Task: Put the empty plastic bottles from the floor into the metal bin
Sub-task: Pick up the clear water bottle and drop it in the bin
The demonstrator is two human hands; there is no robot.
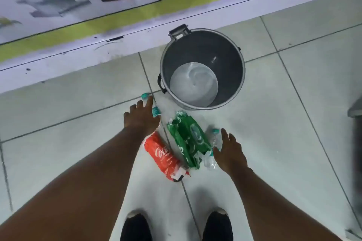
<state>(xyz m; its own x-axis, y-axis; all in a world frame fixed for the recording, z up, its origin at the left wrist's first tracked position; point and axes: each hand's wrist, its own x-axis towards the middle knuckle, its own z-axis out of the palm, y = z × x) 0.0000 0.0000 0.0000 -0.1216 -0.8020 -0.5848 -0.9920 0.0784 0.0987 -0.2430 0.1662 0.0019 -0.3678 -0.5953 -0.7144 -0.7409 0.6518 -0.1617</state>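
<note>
Grey metal walls ring the bin [231,60], which stands on the tiled floor [284,142] close to the foot of the wall and shows only its pale bare bottom. Nothing is in it yet, so by that the whole job is ahead.

The bottles lie in a loose cluster on the floor just in front of the bin, between it and the person's shoes [137,227]. A crushed red bottle [162,157] lies on the left, two flattened green bottles [189,141] lie side by side in the middle, and a clear bottle [212,148] with a teal cap lies on the right. Two teal caps [156,111] show beside the left hand; whatever clear bottles they belong to are mostly hidden under it.

The left hand [141,119] reaches down over those caps with fingers spread, holding nothing. The right hand [229,152] hovers beside the clear bottle, fingers apart as well; whether it touches the plastic cannot be told.

To do this pick well, each hand should probably close around a bottle's body rather than its cap, since crushed, thin plastic can slip or spring. Each bottle is likely very light, so a gentle grip should do. The bin's mouth is wide and near, so a short lift and a release above the rim should land them inside.
</note>
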